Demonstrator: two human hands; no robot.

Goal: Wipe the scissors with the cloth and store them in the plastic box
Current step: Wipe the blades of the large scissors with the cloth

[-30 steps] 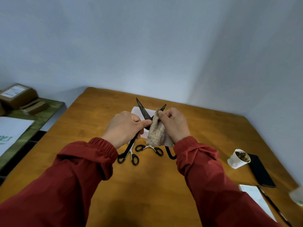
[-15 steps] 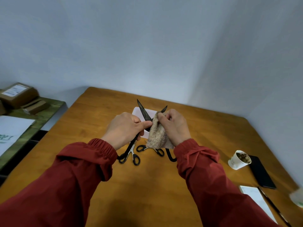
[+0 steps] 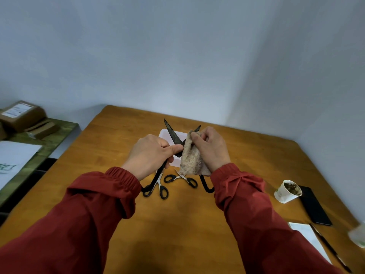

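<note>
little has changed: left hand [image 3: 150, 153] still grips the open scissors [image 3: 171, 133], right hand [image 3: 212, 149] pinches cloth [image 3: 192, 161] on the one o'clock blade, wiping unfinished.

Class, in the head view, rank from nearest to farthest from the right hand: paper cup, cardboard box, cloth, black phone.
1. cloth, pinched by the right hand
2. paper cup, on its right
3. black phone, beyond the cup
4. cardboard box, far left shelf
</note>
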